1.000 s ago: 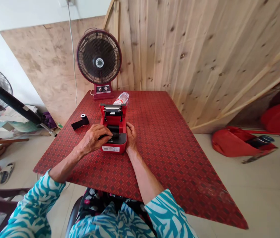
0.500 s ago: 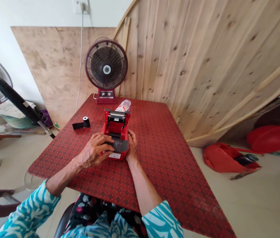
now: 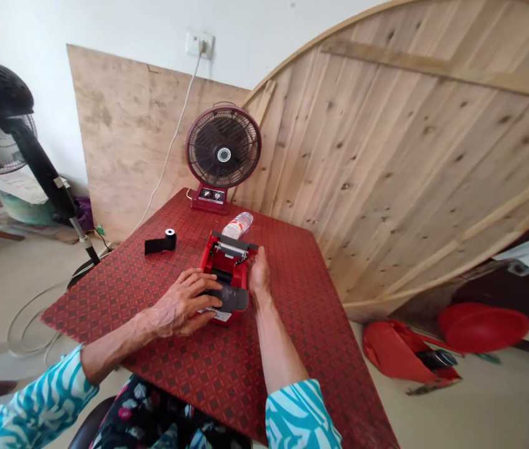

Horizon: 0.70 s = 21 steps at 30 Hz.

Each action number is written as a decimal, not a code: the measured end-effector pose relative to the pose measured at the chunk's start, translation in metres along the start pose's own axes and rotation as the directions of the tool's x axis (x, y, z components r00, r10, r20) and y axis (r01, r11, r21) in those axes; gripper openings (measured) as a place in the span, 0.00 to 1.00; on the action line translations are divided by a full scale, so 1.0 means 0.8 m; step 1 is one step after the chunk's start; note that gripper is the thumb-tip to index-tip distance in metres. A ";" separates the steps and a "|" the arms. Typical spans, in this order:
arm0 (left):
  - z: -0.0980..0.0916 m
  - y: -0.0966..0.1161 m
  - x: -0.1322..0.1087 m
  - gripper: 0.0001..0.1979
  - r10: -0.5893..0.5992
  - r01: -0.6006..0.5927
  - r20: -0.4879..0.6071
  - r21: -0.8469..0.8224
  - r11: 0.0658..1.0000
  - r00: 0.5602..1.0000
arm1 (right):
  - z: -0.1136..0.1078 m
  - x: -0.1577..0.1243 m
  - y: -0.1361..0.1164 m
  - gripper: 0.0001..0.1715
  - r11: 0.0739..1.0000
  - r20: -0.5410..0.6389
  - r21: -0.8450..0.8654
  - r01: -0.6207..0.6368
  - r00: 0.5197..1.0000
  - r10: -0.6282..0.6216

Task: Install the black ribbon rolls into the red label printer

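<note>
A red label printer [image 3: 225, 317] sits on the table in front of me, its lid [image 3: 234, 244] raised and the inside showing. My left hand [image 3: 183, 304] is at the printer's front left corner. Its fingers lie over the dark front cover [image 3: 232, 298], with the thumb down by the white label on the front. Against the right side is my right hand [image 3: 259, 274], its thumb up at the lid's right edge; its other fingers are mostly hidden. A black ribbon roll [image 3: 169, 240] stands on the table to the left, a strip trailing from it.
A clear plastic bottle [image 3: 237, 224] lies just behind the printer. At the table's back stands a dark red fan [image 3: 224, 154], its cord running to the wall socket. Wooden boards [image 3: 339, 162] lean at the back and right. A black floor fan [image 3: 40, 168] is on the left.
My right hand has slid up from the printer's lower right side to the lid's edge. The lid leans slightly differently. My left hand stays on the front cover. The view has turned.
</note>
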<state>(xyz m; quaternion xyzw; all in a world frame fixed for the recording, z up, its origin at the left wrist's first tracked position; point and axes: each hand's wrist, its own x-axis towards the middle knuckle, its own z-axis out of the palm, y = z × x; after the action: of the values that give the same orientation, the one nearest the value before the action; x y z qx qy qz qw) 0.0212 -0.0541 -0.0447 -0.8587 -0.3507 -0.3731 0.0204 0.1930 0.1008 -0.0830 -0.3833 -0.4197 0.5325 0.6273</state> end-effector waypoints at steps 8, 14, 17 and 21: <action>-0.001 0.000 -0.003 0.09 0.011 -0.015 -0.041 -0.097 0.995 0.999 | -0.018 -0.043 0.001 0.20 0.998 -0.015 -0.064 -0.028 1.000 0.027; 0.011 -0.033 0.021 0.16 -0.608 0.473 -0.140 -0.502 0.723 0.781 | -0.015 -0.051 0.011 0.24 0.999 -0.064 0.009 -0.054 0.997 0.054; 0.029 -0.058 0.036 0.25 -0.778 0.581 0.060 -0.701 0.414 0.626 | -0.011 -0.051 0.010 0.24 0.998 -0.069 0.014 -0.056 0.996 0.057; 0.042 -0.067 0.044 0.33 -0.817 0.568 0.276 -0.820 0.075 0.506 | -0.008 -0.053 0.004 0.25 0.997 -0.077 0.030 -0.073 0.994 0.075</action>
<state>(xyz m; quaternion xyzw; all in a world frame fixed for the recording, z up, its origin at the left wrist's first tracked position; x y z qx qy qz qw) 0.0263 0.0170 -0.0581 -0.4130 -0.4827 -0.5591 -0.5328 0.1943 0.0589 -0.0931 -0.4106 -0.3731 0.5454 0.6283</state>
